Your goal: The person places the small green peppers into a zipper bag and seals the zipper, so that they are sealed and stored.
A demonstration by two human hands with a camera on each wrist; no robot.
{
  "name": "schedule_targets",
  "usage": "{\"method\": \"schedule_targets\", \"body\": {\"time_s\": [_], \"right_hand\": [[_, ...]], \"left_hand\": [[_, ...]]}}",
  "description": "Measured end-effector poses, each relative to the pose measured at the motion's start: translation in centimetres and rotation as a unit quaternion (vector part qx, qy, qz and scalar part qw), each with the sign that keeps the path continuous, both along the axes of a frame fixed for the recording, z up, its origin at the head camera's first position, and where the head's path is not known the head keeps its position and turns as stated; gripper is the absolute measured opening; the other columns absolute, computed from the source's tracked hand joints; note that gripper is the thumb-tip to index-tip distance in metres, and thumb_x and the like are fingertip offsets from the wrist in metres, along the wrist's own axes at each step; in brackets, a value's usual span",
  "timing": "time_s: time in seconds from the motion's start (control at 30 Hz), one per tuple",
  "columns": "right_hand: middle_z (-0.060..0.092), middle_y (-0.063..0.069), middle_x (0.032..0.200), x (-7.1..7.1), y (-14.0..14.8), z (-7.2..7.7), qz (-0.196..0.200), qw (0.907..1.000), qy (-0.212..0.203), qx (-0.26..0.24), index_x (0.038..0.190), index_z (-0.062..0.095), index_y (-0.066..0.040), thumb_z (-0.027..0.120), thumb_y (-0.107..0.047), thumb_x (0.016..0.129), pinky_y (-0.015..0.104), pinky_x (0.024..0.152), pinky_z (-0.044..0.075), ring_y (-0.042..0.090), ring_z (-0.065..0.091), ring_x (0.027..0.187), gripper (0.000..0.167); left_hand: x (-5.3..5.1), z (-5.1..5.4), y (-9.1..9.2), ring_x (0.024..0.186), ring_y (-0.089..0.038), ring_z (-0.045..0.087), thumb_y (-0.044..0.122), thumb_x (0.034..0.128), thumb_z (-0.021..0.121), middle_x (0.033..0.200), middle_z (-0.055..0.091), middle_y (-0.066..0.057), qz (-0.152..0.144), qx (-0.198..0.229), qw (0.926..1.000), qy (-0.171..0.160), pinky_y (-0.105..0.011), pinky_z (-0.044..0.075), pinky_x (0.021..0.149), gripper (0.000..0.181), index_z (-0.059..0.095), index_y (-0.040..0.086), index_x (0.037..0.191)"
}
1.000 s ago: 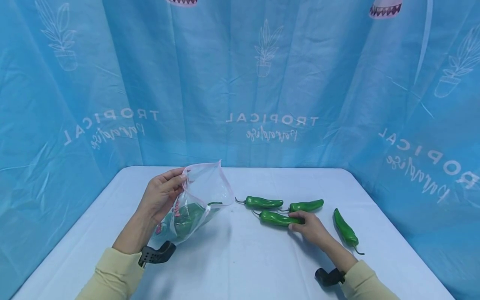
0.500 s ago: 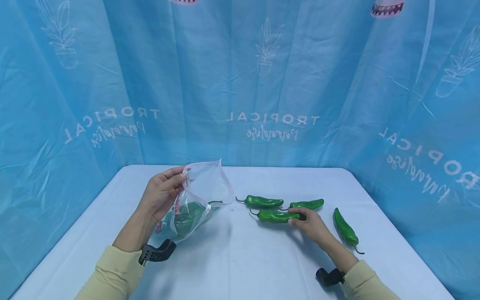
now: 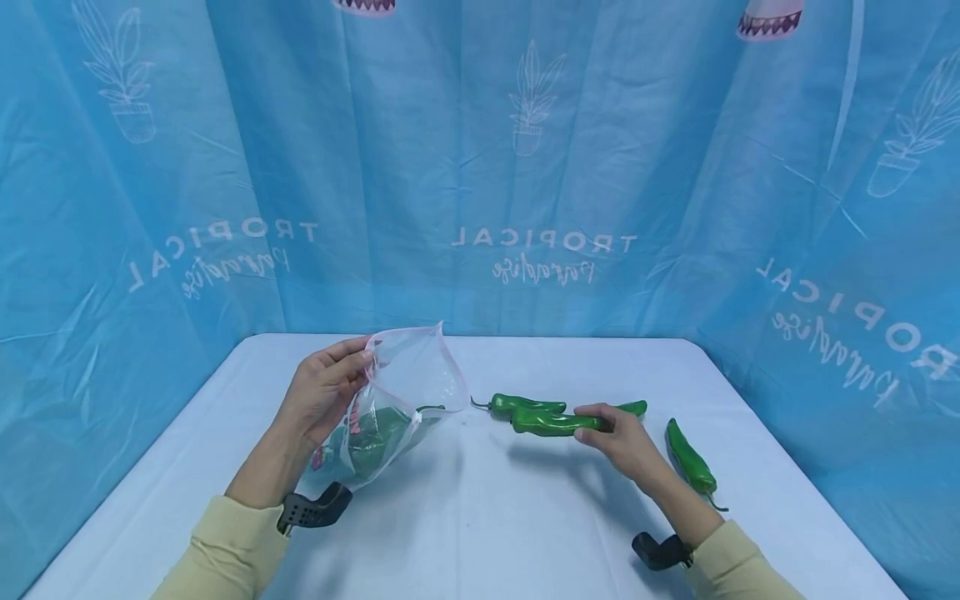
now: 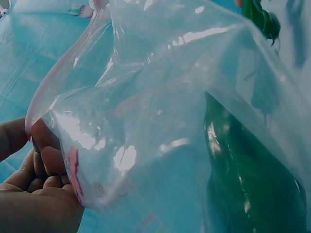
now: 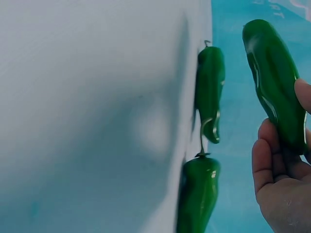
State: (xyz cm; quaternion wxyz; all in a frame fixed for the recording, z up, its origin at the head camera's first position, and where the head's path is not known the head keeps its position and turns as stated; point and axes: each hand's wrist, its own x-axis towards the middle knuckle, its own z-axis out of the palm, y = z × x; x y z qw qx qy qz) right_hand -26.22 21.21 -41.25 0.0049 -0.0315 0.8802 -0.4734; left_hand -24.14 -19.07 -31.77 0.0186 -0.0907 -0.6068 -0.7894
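Observation:
My left hand [image 3: 322,392] pinches the rim of a clear zip bag [image 3: 420,358] between thumb and fingers, and the bag's mouth gapes toward the right. Inside the bag lies green pepper [image 4: 243,179], its stem poking up near the opening; how many are in there I cannot tell. My right hand [image 3: 618,442] grips a green pepper [image 3: 551,423] by its narrow end, raised off the table with a shadow below. Behind it lie one pepper [image 3: 513,405] and another [image 3: 633,407], partly covered by the right hand.
A further green pepper [image 3: 690,458] lies to the right of my right forearm, stem toward me. White cloth covers the table [image 3: 465,533]. Blue printed curtains [image 3: 525,192] stand at the back and both sides.
My right hand has lifted the front pepper off the table, slightly up and away from me. The left hand and bag have stayed in place.

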Motion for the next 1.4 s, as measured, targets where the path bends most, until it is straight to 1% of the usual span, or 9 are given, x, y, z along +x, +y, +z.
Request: {"method": "schedule_targets", "body": {"time_s": [0.23,0.53,0.63,0.8,0.93,1.03,1.17,1.27,1.4], "right_hand": [[0.065,0.005,0.109,0.0,-0.5,1.1,0.001,1.0000,0.003,-0.007,0.123,0.061,-0.014,0.071,-0.027,0.084,0.029,0.080,0.049,0.017,0.057,0.091,0.043],[0.064,0.007,0.110,0.4,-1.3,3.0,0.007,0.9996,0.009,-0.024,0.123,0.060,-0.015,0.069,-0.023,0.085,0.032,0.080,0.050,0.018,0.056,0.092,0.040],[0.063,0.009,0.115,0.5,-1.5,3.7,0.016,0.9994,0.016,-0.025,0.124,0.060,-0.014,0.069,-0.024,0.085,0.032,0.082,0.050,0.019,0.057,0.095,0.041],[0.062,0.008,0.119,0.7,-2.0,4.8,0.032,0.9986,0.028,-0.030,0.125,0.059,-0.016,0.069,-0.028,0.085,0.028,0.083,0.050,0.019,0.057,0.098,0.043],[0.063,0.006,0.118,0.7,-2.5,5.5,0.049,0.9970,0.037,-0.046,0.124,0.059,-0.018,0.069,-0.028,0.085,0.032,0.084,0.050,0.019,0.057,0.097,0.041],[0.063,0.006,0.117,0.7,-3.0,5.9,0.059,0.9959,0.043,-0.055,0.124,0.060,-0.018,0.069,-0.028,0.085,0.030,0.083,0.050,0.019,0.057,0.097,0.041],[0.062,0.007,0.118,0.8,-3.9,6.6,0.068,0.9952,0.045,-0.055,0.124,0.059,-0.017,0.070,-0.031,0.085,0.026,0.082,0.050,0.019,0.057,0.097,0.043],[0.061,0.008,0.118,0.7,-4.5,7.0,0.077,0.9946,0.044,-0.054,0.124,0.060,-0.017,0.070,-0.031,0.084,0.027,0.082,0.050,0.020,0.056,0.096,0.043],[0.062,0.007,0.116,0.4,-5.2,7.4,0.093,0.9932,0.046,-0.054,0.123,0.060,-0.017,0.070,-0.031,0.085,0.028,0.079,0.049,0.021,0.055,0.094,0.042]], "left_hand": [[0.0,-0.1,0.1,0.086,-0.009,0.062,0.017,0.0888,0.066,0.099,0.068,0.004,0.004,-0.001,1.0000,-0.005,-0.017,0.053,0.076,0.018,0.067,0.015,0.106],[-0.1,-0.3,0.1,0.086,-0.008,0.061,0.016,0.0898,0.064,0.100,0.068,0.005,0.004,-0.003,1.0000,-0.008,-0.017,0.052,0.076,0.019,0.066,0.016,0.109],[-0.1,-0.3,0.1,0.085,-0.008,0.061,0.016,0.0896,0.064,0.099,0.068,0.005,0.003,0.000,1.0000,-0.007,-0.017,0.052,0.076,0.018,0.066,0.016,0.107],[-0.1,-0.2,0.1,0.087,-0.008,0.062,0.015,0.0893,0.065,0.100,0.068,0.004,-0.001,0.005,1.0000,-0.003,-0.017,0.053,0.076,0.018,0.066,0.015,0.107],[-0.1,-0.1,0.2,0.088,-0.008,0.062,0.015,0.0895,0.064,0.100,0.068,0.003,-0.003,0.005,1.0000,-0.001,-0.017,0.053,0.077,0.018,0.065,0.014,0.108],[-0.1,-0.1,0.2,0.088,-0.008,0.062,0.015,0.0897,0.064,0.100,0.067,0.003,-0.004,0.006,1.0000,0.000,-0.017,0.053,0.076,0.018,0.065,0.014,0.108],[-0.1,-0.1,0.1,0.086,-0.007,0.062,0.015,0.0894,0.065,0.099,0.068,0.004,-0.002,0.005,1.0000,-0.003,-0.017,0.053,0.076,0.017,0.066,0.015,0.107],[-0.1,-0.2,0.2,0.086,-0.008,0.062,0.015,0.0889,0.065,0.099,0.068,0.004,-0.002,0.006,1.0000,-0.005,-0.017,0.053,0.077,0.017,0.066,0.015,0.106],[-0.1,-0.2,0.2,0.086,-0.007,0.062,0.015,0.0890,0.065,0.099,0.068,0.005,-0.003,0.007,1.0000,-0.006,-0.017,0.053,0.077,0.017,0.066,0.015,0.106]]}}
